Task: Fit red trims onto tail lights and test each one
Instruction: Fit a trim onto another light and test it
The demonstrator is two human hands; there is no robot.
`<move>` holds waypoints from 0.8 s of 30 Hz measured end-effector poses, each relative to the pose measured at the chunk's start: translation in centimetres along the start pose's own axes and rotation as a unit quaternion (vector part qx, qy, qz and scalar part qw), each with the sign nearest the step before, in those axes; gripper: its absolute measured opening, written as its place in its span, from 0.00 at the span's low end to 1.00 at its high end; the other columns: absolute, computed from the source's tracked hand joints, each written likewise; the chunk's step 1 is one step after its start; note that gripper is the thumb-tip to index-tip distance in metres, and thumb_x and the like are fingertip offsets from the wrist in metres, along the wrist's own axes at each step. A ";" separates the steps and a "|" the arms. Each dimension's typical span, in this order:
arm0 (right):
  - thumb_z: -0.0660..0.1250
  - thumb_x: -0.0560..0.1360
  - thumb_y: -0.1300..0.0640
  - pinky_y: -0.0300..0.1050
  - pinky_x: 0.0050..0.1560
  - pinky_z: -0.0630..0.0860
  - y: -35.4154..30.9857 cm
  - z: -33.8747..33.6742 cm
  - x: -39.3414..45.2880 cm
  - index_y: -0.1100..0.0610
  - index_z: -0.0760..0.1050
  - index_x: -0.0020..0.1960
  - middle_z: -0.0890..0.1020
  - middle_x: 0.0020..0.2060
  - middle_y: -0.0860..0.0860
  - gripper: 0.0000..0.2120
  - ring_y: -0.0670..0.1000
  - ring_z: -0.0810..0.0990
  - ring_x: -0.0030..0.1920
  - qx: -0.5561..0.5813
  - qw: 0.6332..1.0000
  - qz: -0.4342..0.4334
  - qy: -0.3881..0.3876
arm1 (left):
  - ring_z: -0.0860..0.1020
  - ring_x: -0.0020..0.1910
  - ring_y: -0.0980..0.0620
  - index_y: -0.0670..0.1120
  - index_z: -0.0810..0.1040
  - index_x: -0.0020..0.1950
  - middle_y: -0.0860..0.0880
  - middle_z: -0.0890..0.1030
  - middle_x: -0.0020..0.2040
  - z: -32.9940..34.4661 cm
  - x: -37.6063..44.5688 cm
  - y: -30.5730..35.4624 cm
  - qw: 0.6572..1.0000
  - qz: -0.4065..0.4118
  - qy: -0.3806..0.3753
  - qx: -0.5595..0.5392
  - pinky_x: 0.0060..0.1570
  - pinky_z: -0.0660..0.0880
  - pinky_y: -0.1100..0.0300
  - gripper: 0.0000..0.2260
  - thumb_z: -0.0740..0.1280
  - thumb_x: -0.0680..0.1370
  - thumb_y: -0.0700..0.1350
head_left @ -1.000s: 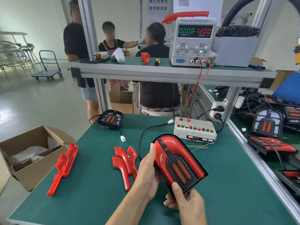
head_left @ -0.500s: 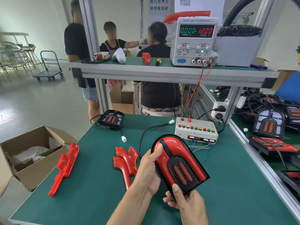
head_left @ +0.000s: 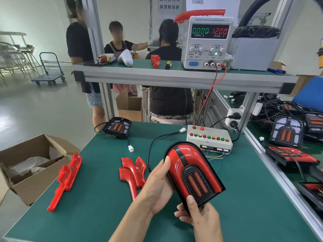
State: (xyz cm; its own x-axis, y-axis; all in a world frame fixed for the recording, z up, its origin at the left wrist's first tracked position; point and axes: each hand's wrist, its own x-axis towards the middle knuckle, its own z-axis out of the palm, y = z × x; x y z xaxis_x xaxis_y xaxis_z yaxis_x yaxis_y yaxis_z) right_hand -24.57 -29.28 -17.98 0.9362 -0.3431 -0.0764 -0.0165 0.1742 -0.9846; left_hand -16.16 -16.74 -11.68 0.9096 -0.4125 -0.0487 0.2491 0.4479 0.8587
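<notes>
Gripped by left hand (head_left: 158, 187) along its side and right hand (head_left: 201, 217) at its base: trimmed tail light (head_left: 193, 173). Far left, open cardboard box (head_left: 37, 173) holding pale wrapping.

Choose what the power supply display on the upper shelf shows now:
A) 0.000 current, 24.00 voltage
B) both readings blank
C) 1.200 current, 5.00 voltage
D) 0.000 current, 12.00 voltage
D: the power supply display reads 0.000 in green over CURRENT and 12.00 in red over VOLTAGE.
</notes>
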 end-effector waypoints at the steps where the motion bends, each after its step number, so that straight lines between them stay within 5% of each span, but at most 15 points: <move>1: 0.72 0.72 0.51 0.42 0.31 0.81 -0.1 0.1 -0.1 0.67 0.79 0.49 0.86 0.35 0.62 0.18 0.63 0.86 0.34 0.004 1.000 -0.003 -0.003 | 0.75 0.70 0.41 0.43 0.75 0.71 0.40 0.78 0.69 -0.3 -0.1 -0.1 1.000 0.010 0.003 0.009 0.71 0.70 0.43 0.21 0.62 0.83 0.55; 7: 0.72 0.67 0.46 0.43 0.30 0.81 -0.1 0.2 -0.4 0.68 0.79 0.48 0.85 0.33 0.62 0.24 0.63 0.86 0.32 -0.009 1.000 -0.003 0.004 | 0.81 0.62 0.39 0.42 0.78 0.65 0.39 0.83 0.61 0.1 -0.3 -0.8 0.995 0.056 0.049 0.072 0.62 0.78 0.45 0.19 0.67 0.81 0.54; 13: 0.71 0.77 0.56 0.43 0.30 0.81 -0.2 -0.2 -0.4 0.67 0.78 0.49 0.85 0.33 0.62 0.13 0.63 0.86 0.32 -0.017 1.000 0.008 0.023 | 0.81 0.62 0.39 0.43 0.79 0.65 0.40 0.83 0.60 0.9 -0.4 -1.1 0.996 0.026 0.078 0.031 0.65 0.76 0.40 0.21 0.69 0.78 0.56; 16: 0.72 0.77 0.60 0.42 0.31 0.82 -0.2 0.0 -0.1 0.66 0.79 0.50 0.86 0.34 0.61 0.08 0.62 0.86 0.33 -0.022 1.000 0.001 0.015 | 0.78 0.67 0.42 0.45 0.80 0.67 0.41 0.81 0.66 0.3 -0.4 -0.2 0.999 -0.014 0.047 -0.009 0.69 0.71 0.41 0.22 0.62 0.83 0.59; 20: 0.74 0.76 0.61 0.40 0.34 0.82 0.6 0.3 0.0 0.63 0.80 0.52 0.87 0.35 0.56 0.07 0.56 0.87 0.35 -0.074 0.997 -0.015 -0.004 | 0.83 0.58 0.47 0.46 0.87 0.55 0.42 0.85 0.59 0.2 0.2 1.6 0.995 -0.025 0.085 -0.041 0.61 0.77 0.50 0.23 0.66 0.76 0.62; 24: 0.75 0.70 0.49 0.44 0.39 0.82 0.9 0.4 -0.1 0.60 0.81 0.52 0.87 0.35 0.54 0.17 0.54 0.88 0.36 -0.095 0.995 -0.021 -0.005 | 0.86 0.47 0.48 0.46 0.89 0.44 0.43 0.87 0.50 0.2 0.6 1.5 0.991 -0.019 0.128 -0.044 0.55 0.79 0.51 0.15 0.72 0.70 0.56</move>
State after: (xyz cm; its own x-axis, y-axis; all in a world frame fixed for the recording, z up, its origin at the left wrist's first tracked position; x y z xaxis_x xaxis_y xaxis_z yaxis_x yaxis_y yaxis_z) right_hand -24.57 -28.73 -18.75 0.9407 -0.3376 -0.0330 -0.0413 -0.0176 -0.9990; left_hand -15.28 -16.47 -10.28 0.9508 -0.2208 -0.2171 0.3021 0.5074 0.8070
